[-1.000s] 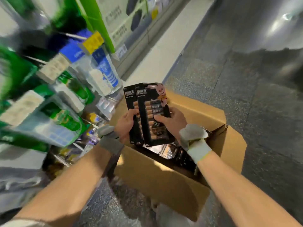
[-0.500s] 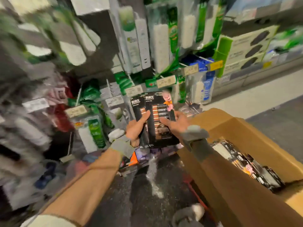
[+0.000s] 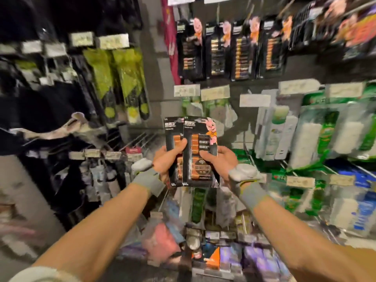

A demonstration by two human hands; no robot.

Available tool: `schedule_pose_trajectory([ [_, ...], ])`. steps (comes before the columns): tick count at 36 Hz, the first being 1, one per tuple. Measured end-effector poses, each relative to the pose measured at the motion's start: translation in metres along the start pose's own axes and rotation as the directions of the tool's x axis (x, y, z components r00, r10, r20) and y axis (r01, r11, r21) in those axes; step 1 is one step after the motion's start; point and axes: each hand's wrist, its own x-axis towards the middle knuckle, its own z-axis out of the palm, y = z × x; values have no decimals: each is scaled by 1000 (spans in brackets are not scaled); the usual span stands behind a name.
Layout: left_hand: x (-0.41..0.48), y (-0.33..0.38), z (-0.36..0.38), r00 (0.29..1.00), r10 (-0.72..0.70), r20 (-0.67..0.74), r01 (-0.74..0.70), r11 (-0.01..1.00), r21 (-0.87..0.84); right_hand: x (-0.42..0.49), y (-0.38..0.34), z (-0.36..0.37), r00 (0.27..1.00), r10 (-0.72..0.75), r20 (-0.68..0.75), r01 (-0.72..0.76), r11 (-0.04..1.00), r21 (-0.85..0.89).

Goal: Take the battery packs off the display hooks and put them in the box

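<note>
Now we hold two black blister packs of copper-coloured batteries [image 3: 200, 151] upright in front of us, one partly behind the other. They are well below the row of hanging battery packs [image 3: 215, 49] of the same kind, higher on the display. Our left hand [image 3: 164, 162] grips the rear pack, with the thumb laid across its front. Our right hand [image 3: 222, 162] grips the front pack in the same way. The other fingers of both hands are behind the cards, so we cannot tell how they lie. We judge that these two packs are off the hooks and that the step in hand is the carrying. The box is not in view. The next move calls for turning to find it, then lowering both packs inside without letting the rear one slip.
</note>
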Motion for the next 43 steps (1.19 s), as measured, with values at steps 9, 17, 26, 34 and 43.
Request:
schedule_pose_trajectory([
  [9,56,85,11,981,158,-111,-154,987,43,68,-78,0,976,-207,74,211,976,-60],
  [17,103,148,45,908,372,-193,-339,923,185,124,-133,-19,948,-307,78,315,941,-125],
  [26,147,181,73,871,436,-225,-400,897,191,166,-172,-44,907,-420,39,421,904,-75],
  [34,170,199,86,873,438,-215,-411,897,160,188,-190,-58,882,-472,10,469,874,-124],
  [43,195,209,89,860,465,-211,-436,883,173,215,-205,-58,870,-492,-41,487,869,-87],
])
